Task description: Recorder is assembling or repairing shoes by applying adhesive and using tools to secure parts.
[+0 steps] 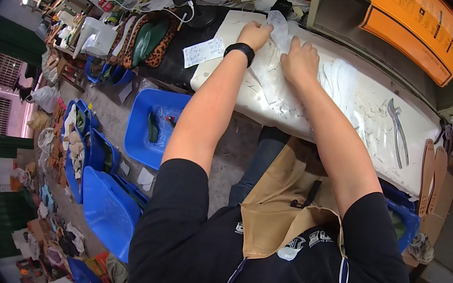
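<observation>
My left hand (254, 36), with a black watch (239, 54) on its wrist, reaches to the far side of the white worktop (230, 32). Its fingers are closed at the edge of a thin, translucent whitish sheet (278, 31). Just to the right, my right hand (301, 63) has its fingers curled against the other side of that sheet; its grip is partly hidden. More of the crumpled sheet hangs down between my forearms. A small pile of white, insole-like pieces (338, 79) lies right of my right hand. Farther right rests a pair of metal pincers (397, 131).
A handwritten paper (203, 52) lies left of the worktop. Orange packaging (409, 37) covers a metal cabinet at the far right. Blue tubs (147, 152) stand on the floor at left. Brown perforated soles (432, 176) stand at the right end. A leopard-print item (161, 28) is at back left.
</observation>
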`<state>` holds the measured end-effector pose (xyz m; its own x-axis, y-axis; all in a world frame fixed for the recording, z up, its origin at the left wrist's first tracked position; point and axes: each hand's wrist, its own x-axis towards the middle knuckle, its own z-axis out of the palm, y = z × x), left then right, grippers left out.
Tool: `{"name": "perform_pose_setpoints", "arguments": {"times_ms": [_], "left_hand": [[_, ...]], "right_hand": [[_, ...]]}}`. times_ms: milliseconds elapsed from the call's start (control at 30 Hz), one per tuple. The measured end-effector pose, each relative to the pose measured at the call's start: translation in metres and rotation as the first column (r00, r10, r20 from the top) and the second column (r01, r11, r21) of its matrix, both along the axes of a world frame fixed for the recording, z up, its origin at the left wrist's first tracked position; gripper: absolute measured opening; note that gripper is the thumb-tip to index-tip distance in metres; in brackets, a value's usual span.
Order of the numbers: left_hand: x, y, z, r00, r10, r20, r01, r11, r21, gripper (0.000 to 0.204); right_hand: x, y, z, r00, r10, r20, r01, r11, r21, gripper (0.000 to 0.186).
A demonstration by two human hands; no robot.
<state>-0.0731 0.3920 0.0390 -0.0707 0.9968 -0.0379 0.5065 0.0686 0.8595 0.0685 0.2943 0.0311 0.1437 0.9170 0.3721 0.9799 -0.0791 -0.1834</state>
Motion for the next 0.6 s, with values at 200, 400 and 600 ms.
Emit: {"name": "perform_pose_setpoints", "arguments": {"times_ms": [200, 400, 600], "left_hand": [[-0.008, -0.008, 0.087, 0.970, -0.048, -0.238, 0.122, 0.944, 0.306, 0.053], [0.031, 0.076, 0.085, 0.925, -0.050, -0.376, 0.291, 0.731, 0.617, 0.051], [0.024, 0.256, 0.065, 0.973, -0.117, -0.199, 0.224, 0.685, 0.693, 0.056]], "right_hand": [[0.039, -0.027, 0.016, 0.797, 0.221, -0.563, -0.319, 0.944, -0.080, 0.056], [0.117, -0.119, 0.050, 0.892, 0.178, -0.415, -0.164, 0.984, 0.071, 0.051], [0.164, -0.195, 0.001, 0.962, 0.028, -0.273, -0.011, 0.998, 0.065, 0.044]]}}
